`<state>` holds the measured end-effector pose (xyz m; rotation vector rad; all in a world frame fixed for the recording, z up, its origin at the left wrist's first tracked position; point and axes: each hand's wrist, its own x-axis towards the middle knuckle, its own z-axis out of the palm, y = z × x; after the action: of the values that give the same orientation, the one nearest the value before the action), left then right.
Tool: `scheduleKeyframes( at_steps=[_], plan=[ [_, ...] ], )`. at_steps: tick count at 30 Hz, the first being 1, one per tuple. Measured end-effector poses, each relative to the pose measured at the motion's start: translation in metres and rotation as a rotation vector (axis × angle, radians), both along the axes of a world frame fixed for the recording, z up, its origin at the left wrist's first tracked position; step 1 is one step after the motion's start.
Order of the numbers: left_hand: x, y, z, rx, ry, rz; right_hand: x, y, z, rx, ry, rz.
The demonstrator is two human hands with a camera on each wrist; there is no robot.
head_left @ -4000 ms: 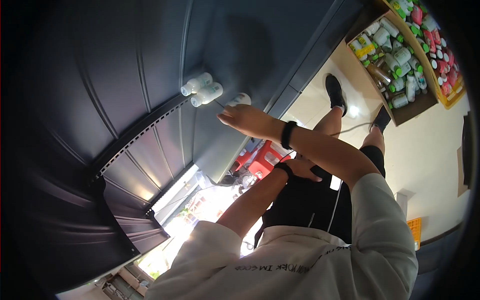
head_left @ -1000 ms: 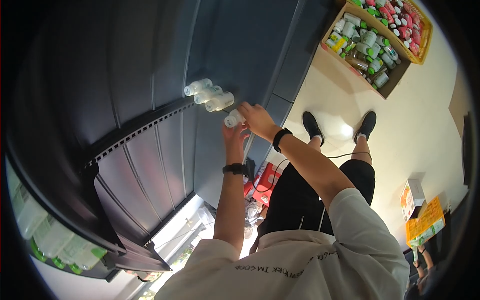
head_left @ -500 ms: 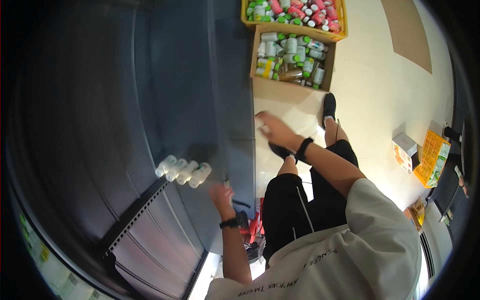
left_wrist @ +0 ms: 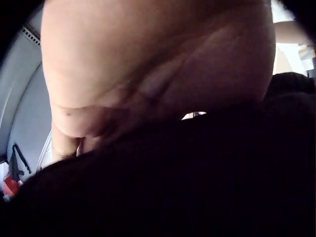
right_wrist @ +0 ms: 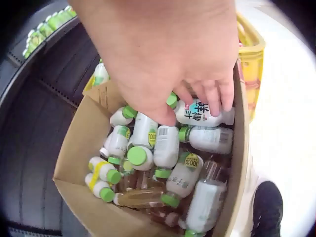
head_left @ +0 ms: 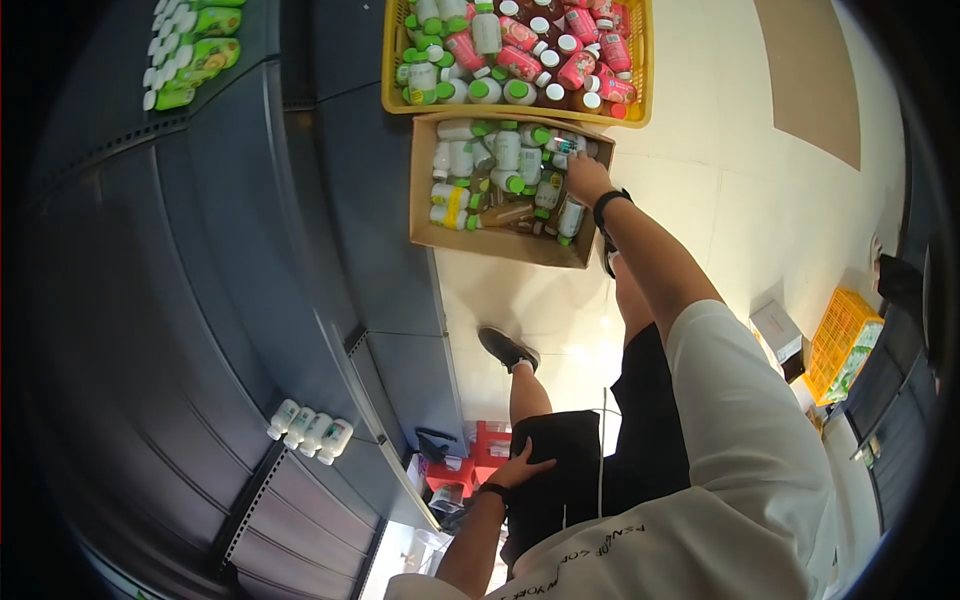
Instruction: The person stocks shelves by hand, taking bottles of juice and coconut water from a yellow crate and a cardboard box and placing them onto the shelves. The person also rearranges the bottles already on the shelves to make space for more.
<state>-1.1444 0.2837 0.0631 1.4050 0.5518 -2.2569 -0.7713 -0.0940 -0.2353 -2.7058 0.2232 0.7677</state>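
In the head view my right hand (head_left: 588, 178) reaches into a cardboard box (head_left: 425, 245) of bottles with mostly green caps. The right wrist view shows its fingertips over a white bottle with dark lettering (right_wrist: 195, 114), near the box's far side wall. The thumb stands apart from the fingers, close to other bottles. My left hand (head_left: 516, 467) rests on the thigh over black shorts, fingers spread. Its palm side (left_wrist: 158, 64) fills much of the left wrist view, against dark cloth. Several white bottles (head_left: 315, 435) stand in a row on the dark metal shelf (head_left: 400, 430).
A yellow crate (head_left: 645, 95) with pink-labelled and green-capped bottles adjoins the box. Green-labelled bottles (head_left: 205, 60) line another shelf part, top left. A red stool (head_left: 490, 450) stands below the shelf's near end. To the right are an orange crate (head_left: 840, 340) and a carton (head_left: 778, 328).
My right hand has left the shelf and gone into the cardboard box. My left hand has dropped from beside the bottle row to the thigh. The shelf row has grown since the earliest frame.
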Motion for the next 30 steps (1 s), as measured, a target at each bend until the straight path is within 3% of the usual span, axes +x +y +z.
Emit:
scheduleKeyframes(
  at_steps=[6,11,14,17,19,22,23,24,25,26,27,28,30],
  plan=[
    [-0.008,-0.043,-0.019,0.049,0.024,-0.075,0.041,-0.011,-0.061,-0.015,-0.102,-0.028],
    [0.012,-0.064,-0.022,0.073,0.060,-0.087,0.032,0.009,-0.089,-0.341,-0.060,0.132],
    [0.009,-0.059,-0.024,0.082,0.038,-0.044,0.023,0.007,-0.099,-0.272,-0.102,-0.029],
    [-0.006,-0.043,-0.020,0.101,0.027,0.016,0.011,0.002,-0.079,-0.082,-0.208,0.063],
    [-0.004,-0.035,-0.026,0.116,0.032,0.006,0.002,-0.003,-0.030,0.001,-0.189,0.180],
    [0.007,-0.014,-0.034,0.027,-0.199,-0.290,-0.027,0.004,0.041,0.230,-0.105,0.326],
    [0.032,-0.017,-0.033,0.019,-0.314,-0.256,-0.042,0.009,0.067,0.325,-0.114,0.403],
    [0.066,-0.035,-0.011,0.024,-0.643,-0.148,-0.057,0.017,0.104,0.401,-0.130,0.452],
    [0.062,-0.025,-0.028,0.167,-0.650,-0.141,-0.074,0.031,0.136,0.516,-0.222,0.456],
    [0.077,-0.024,-0.026,0.212,-0.572,0.428,-0.095,0.043,0.148,0.603,-0.338,0.561],
    [0.097,-0.023,-0.021,0.231,-0.456,0.990,-0.105,0.059,0.192,0.554,-0.264,0.647],
    [0.114,-0.019,-0.004,0.101,-0.396,1.124,-0.124,0.073,0.211,0.690,-0.526,0.721],
    [0.135,0.000,0.041,-0.150,-0.258,1.392,-0.149,0.109,0.277,0.656,-0.543,0.837]
  ],
)
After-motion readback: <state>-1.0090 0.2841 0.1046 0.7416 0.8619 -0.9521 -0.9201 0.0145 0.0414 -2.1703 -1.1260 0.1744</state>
